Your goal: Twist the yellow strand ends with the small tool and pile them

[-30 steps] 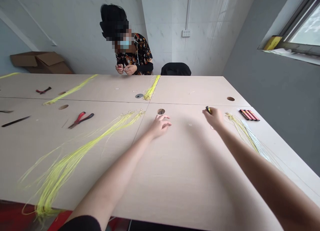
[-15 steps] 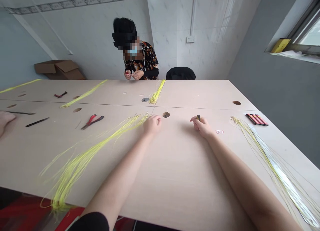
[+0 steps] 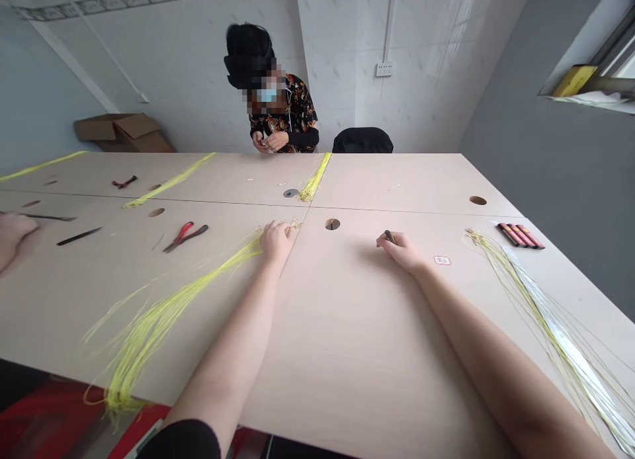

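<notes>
My left hand [image 3: 276,241] lies over the far end of a loose bundle of thin yellow cords [image 3: 183,297] on the table. Its fingers are curled down, and their tips are mostly hidden. Small gold-coloured curled ends [image 3: 296,223] of the bundle show just past the fingers. To the right, my right hand [image 3: 401,252] rests low over the table, closed around a small dark tool [image 3: 389,236]. Only the tool's end sticks up above the fingers, so its kind is unclear.
Red-and-black pliers [image 3: 184,237] and a black pen-like tool [image 3: 79,236] lie left. At right are another cord bundle [image 3: 520,284], several red-and-black sticks [image 3: 520,235] and a small label [image 3: 442,260]. The table has round holes [image 3: 332,224]. A co-worker [image 3: 282,118] faces me; another person's hand [image 3: 14,234] shows left.
My left hand has moved left, from beside the cord bundle's end onto it. My right hand stays nearly in place, its dark tool now tilted more. The view has shifted slightly.
</notes>
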### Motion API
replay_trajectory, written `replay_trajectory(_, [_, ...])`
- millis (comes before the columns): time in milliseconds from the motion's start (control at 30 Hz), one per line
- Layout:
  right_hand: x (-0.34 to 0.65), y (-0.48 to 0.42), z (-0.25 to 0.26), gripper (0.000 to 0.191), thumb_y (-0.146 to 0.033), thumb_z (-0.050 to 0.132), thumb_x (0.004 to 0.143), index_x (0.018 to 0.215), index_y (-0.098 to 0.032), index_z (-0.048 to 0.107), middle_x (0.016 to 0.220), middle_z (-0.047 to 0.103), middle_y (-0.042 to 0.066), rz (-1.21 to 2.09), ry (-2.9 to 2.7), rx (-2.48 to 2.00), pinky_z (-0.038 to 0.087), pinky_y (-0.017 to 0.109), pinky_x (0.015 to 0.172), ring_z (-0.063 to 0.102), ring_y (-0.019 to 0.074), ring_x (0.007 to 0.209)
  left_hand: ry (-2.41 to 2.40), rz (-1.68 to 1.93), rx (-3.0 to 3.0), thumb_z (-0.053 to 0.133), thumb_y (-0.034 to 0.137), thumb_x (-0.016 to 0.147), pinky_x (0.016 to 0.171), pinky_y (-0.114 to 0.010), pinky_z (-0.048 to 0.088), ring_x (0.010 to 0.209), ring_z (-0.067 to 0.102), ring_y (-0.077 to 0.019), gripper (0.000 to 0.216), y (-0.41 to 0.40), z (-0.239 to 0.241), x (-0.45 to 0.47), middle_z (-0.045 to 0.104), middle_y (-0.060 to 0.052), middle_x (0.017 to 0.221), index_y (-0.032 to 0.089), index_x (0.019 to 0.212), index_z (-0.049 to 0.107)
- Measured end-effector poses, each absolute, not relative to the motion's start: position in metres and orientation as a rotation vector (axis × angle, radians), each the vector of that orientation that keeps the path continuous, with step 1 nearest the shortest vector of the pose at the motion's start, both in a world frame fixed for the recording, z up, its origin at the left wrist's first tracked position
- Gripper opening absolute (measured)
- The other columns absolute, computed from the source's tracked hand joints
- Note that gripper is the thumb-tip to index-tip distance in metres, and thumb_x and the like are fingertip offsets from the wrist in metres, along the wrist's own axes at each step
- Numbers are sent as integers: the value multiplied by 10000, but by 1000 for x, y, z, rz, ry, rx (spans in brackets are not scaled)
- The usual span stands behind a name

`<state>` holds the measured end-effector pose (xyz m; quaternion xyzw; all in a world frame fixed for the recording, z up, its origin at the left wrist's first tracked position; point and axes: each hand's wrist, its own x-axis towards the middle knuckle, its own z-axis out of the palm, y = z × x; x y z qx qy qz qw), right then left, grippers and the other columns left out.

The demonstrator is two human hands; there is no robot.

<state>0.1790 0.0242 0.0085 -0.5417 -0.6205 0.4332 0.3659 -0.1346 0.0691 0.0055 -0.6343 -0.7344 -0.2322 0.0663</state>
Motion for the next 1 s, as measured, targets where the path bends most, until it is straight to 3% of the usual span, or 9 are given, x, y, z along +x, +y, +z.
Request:
replay_trajectory(433, [176, 23, 8, 238, -412, 524, 733, 690, -183, 575, 474, 312, -58, 1090, -1601, -1365, 208, 263, 496, 262, 94, 458, -2181, -772, -1939, 514, 178, 776, 668, -322, 415, 822, 572, -240, 156, 78, -3, -140, 662, -79, 822, 210, 677, 630])
replay_trajectory(700, [177, 21, 10, 241, -420, 511, 740, 697, -189, 566, 490, 310, -58, 1109, -1593, -1379, 199, 262, 494, 264, 93, 467, -2204, -895, -1884, 469, 175, 840, 806, -334, 427, 933, 574, -250, 141, 77, -2, -140, 630, -106, 947, 188, 797, 602])
replay_trajectory(900, [178, 23, 6, 251, -425, 523, 744, 705, -183, 577, 499, 324, -56, 1088, -1627, -1390, 211, 262, 500, 273, 93, 474, -2198, -991, -1813, 424, 153, 863, 748, -327, 430, 960, 577, -250, 172, 72, 2, -137, 608, -107, 1038, 180, 853, 594])
replay_trajectory(1000, [178, 24, 4, 261, -430, 523, 749, 708, -179, 582, 508, 334, -51, 1070, -1645, -1390, 219, 261, 499, 285, 96, 482, -2199, -936, -1884, 446, 145, 848, 737, -321, 426, 942, 578, -245, 157, 71, 3, -136, 616, -88, 991, 195, 807, 589])
